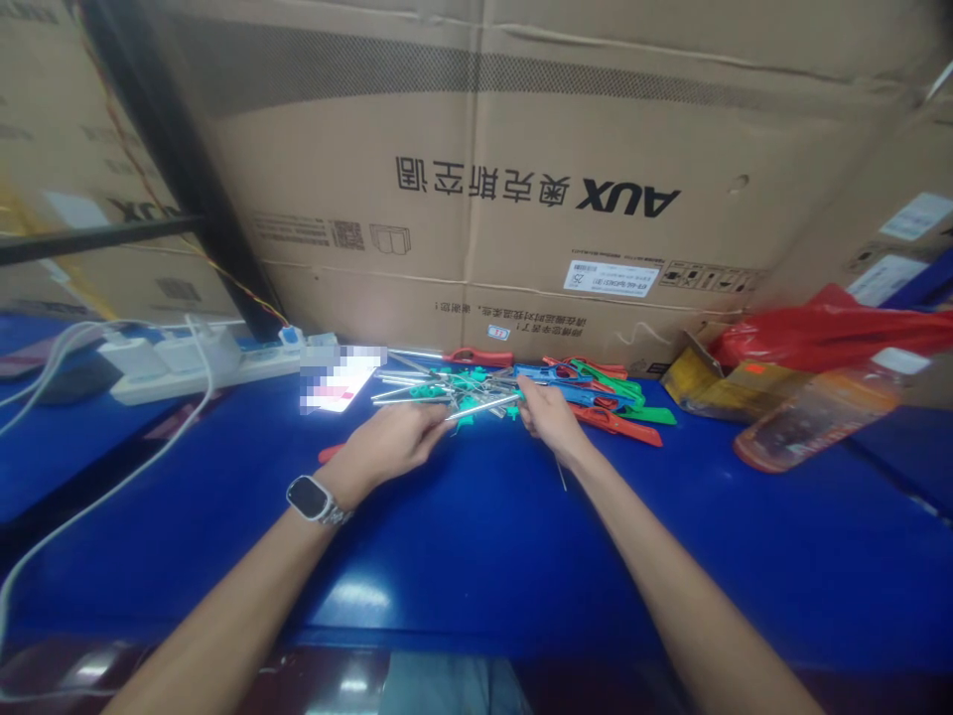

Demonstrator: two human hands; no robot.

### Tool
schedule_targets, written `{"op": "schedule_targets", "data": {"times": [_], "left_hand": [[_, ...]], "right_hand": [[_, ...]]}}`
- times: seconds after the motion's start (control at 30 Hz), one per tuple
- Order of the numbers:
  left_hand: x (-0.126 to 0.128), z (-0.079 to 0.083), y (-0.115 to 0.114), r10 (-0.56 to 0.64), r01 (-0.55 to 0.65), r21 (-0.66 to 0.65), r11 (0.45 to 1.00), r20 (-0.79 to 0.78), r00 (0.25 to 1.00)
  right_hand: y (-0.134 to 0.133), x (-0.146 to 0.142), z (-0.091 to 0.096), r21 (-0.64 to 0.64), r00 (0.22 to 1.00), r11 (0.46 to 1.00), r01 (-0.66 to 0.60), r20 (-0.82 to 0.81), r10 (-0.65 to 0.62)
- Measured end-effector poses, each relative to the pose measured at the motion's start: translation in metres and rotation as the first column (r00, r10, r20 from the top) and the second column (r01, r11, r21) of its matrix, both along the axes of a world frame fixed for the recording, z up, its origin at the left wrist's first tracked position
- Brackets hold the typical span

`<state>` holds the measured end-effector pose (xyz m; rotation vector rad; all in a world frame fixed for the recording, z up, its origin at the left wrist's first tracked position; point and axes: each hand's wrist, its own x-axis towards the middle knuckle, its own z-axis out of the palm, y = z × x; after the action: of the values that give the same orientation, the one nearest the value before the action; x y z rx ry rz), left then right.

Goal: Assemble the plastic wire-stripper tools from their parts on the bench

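My left hand [398, 437], with a watch on its wrist, is closed around one end of a slim metal tube [483, 407]. A red end [330, 454] shows beyond the left wrist; whether it belongs to the tube is hidden. At the tube's other end, my right hand [549, 412] is closed in a pinch, with a bit of green at its fingertips. A thin wire [561, 475] sticks out below the right hand. Just behind both hands lies a pile of metal tubes [402, 378] and small green plastic pieces [468, 407]. Blue, green and red plastic handles [621, 425] lie right of it.
A large cardboard box [536, 129] stands at the back of the blue table [476, 556]. At left are a power strip [164, 381] and white cables. A pixelated card [346, 382] lies near the pile. A drink bottle [819, 417] and yellow box [730, 392] stand right.
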<state>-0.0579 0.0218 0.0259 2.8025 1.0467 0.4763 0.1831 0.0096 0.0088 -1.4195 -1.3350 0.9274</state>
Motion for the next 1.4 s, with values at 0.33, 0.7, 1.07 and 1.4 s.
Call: {"op": "schedule_targets", "data": {"times": [0.33,0.7,1.07,1.4], "left_hand": [[0.002,-0.004,-0.001,-0.057,0.057,0.008,0.998,0.025,0.998],[0.001,0.000,0.002,-0.064,0.075,-0.069,0.995,0.148,0.987],[0.000,0.000,0.001,0.060,-0.028,-0.178,0.984,0.172,0.983],[0.009,-0.003,-0.005,0.070,-0.007,-0.235,0.972,0.264,0.962]], "right_hand": [[0.001,0.006,0.007,0.122,0.935,0.964,0.238,0.242,-0.261],[-0.006,-0.022,0.001,0.274,0.985,0.946,0.174,-0.040,-0.170],[-0.024,-0.058,0.003,-0.003,0.903,1.000,0.004,-0.430,-0.005],[-0.024,-0.081,-0.006,0.052,0.940,0.998,-0.025,-0.339,0.041]]}}
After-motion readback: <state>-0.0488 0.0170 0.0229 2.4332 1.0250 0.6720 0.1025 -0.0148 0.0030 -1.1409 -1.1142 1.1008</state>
